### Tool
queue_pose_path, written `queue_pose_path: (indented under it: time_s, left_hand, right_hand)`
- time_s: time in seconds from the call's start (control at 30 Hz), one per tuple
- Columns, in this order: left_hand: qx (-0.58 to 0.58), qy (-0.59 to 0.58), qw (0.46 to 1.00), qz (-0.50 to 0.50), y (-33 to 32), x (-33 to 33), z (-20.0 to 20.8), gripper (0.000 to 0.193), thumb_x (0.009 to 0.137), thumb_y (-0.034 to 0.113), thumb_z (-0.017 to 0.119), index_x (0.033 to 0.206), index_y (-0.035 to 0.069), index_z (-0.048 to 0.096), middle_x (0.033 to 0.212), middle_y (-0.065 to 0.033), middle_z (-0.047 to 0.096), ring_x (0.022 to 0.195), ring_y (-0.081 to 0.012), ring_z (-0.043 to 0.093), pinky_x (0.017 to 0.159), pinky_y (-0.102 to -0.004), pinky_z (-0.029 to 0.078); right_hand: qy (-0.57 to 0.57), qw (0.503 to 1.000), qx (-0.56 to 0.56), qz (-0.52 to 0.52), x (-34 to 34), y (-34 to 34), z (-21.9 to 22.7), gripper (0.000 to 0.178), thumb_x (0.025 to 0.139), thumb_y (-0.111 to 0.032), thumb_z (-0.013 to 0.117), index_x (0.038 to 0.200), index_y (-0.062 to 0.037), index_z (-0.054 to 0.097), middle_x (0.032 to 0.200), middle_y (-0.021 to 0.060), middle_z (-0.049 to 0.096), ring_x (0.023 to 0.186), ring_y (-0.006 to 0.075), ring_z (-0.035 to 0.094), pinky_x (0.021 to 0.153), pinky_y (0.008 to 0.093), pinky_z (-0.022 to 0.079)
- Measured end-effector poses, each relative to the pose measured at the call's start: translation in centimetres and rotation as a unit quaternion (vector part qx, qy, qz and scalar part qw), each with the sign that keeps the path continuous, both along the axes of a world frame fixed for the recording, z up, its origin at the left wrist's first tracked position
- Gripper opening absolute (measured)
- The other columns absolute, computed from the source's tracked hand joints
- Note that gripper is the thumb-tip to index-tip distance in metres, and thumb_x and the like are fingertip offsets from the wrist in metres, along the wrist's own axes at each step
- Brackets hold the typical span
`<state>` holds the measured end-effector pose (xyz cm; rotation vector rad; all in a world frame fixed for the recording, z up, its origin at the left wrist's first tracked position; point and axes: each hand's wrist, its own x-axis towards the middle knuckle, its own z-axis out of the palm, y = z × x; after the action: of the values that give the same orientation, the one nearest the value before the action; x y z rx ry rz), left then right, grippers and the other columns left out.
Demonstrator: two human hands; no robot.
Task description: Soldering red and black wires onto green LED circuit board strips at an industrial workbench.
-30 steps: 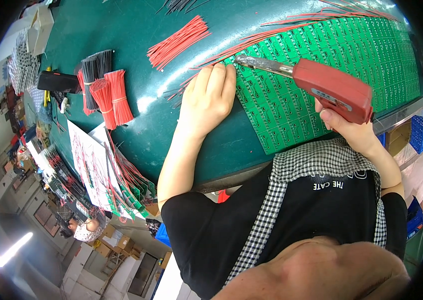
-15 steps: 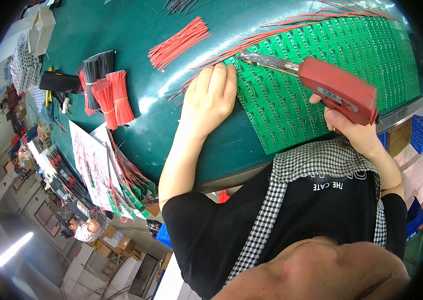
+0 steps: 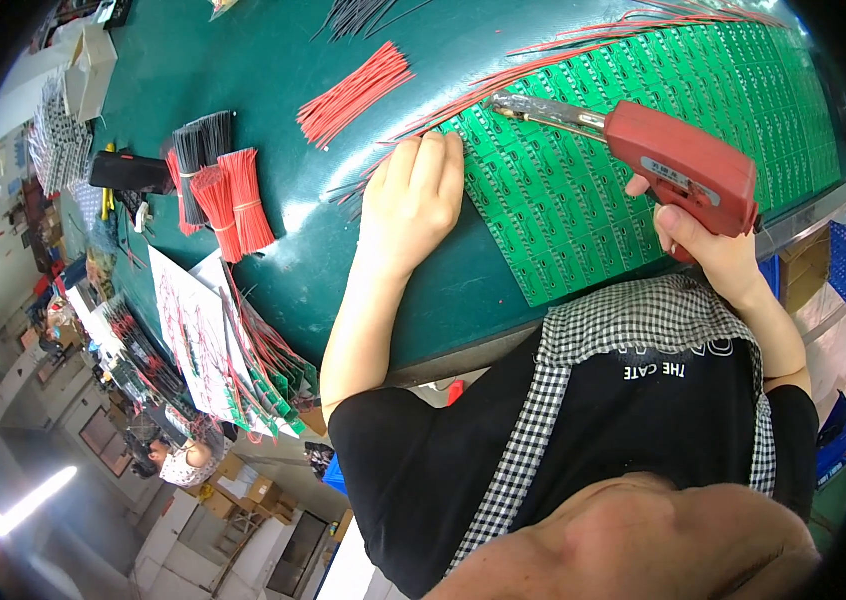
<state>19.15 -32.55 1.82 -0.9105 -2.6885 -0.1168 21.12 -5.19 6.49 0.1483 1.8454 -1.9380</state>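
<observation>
Right hand (image 3: 709,250) holds one soldering gun (image 3: 681,160) | perhaps four wire bundles (image 3: 252,205)

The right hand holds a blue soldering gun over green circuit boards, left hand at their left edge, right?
Wrong colour: the head view shows a red soldering gun, not blue. The rest stands: right hand holding it over green circuit boards, left hand at their left edge.

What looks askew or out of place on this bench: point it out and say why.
Nothing looks plainly spilled or damaged. The untidiest spot is the loose red wires along the far edge of the green circuit boards: they splay unevenly, unlike the tied red wire bundles farther left.
</observation>
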Motion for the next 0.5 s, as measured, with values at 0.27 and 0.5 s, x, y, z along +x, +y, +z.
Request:
queue_pose_path:
  time_s: [0.27,0.5]
  left_hand:
    - [0.07,-0.026,0.997,0.0,1.2,-0.6,0.4,0.028,0.063,0.002,0.057,0.09,0.0,0.061,0.084,-0.0071,0.055,0.073,-0.0204,0.055,0.062,-0.0295,0.047]
    - [0.038,0.026,0.998,-0.037,1.2,-1.0,-0.5,0.02,0.065,0.007,0.059,0.085,0.002,0.059,0.078,-0.004,0.051,0.071,-0.015,0.054,0.057,-0.0249,0.046]
  right_hand:
    - [-0.02,1.0,0.017,0.004,-0.1,0.1,-0.1,0.027,0.077,-0.01,0.066,0.103,-0.0034,0.059,0.088,0.0022,0.063,0.056,0.0039,0.049,0.05,0.0187,0.043]
    - [-0.028,0.999,0.019,0.015,0.3,0.0,-0.2,0.025,0.076,-0.014,0.069,0.095,-0.0027,0.058,0.078,0.0012,0.06,0.058,0.0056,0.052,0.052,0.0206,0.044]
